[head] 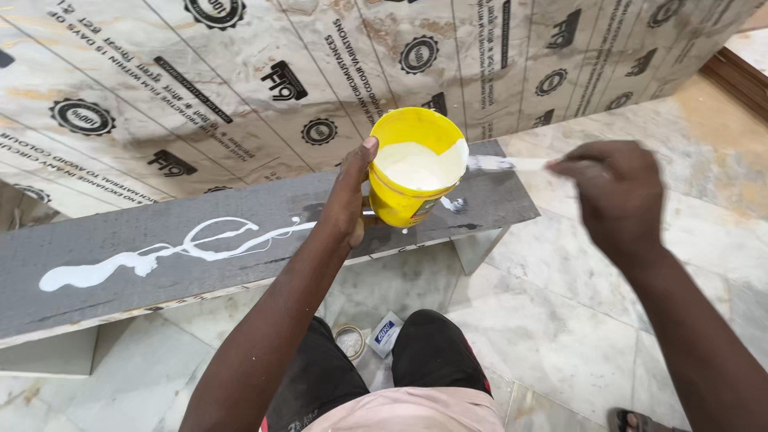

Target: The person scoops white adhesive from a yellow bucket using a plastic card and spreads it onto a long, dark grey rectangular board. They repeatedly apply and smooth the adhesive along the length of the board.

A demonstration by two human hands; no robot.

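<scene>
Left hand (352, 192) is gripping the yellow tub (416, 168) by its side, thumb hooked over the rim, fingers wrapping the far wall out of view. Tub is tilting toward the camera, so the white glue (416, 164) inside is pooling against the lower wall; looks like a hold for pouring, or for keeping the glue within reach of the tool. Tub is hovering over the right part of the grey board (200, 240), possibly just touching it; can't tell.

Right hand (620, 196) is closing on a thin flat stick (512, 164), a glue-coated spatula or brush. The fingers are blurring, so the exact pinch is hard to read, but it is holding the stick, not open. Stick tip is pointing at the tub's right edge, just beside the rim, above the board's right end.

Board is lying flat, bridging two low pale blocks (476, 248), which is raising it off the marble floor (576, 320). A squiggly line of glue (160, 252) is running along the board's left half, with a small blob near the tub's base. The right end is showing almost no glue yet.

Behind the board, a film-wrapped sheet (240, 72) with printed markings is leaning or lying along its far edge. Between the person's knees on the floor, a small round lid or tape roll (350, 342) and a small packet (384, 332) are sitting, close together.
</scene>
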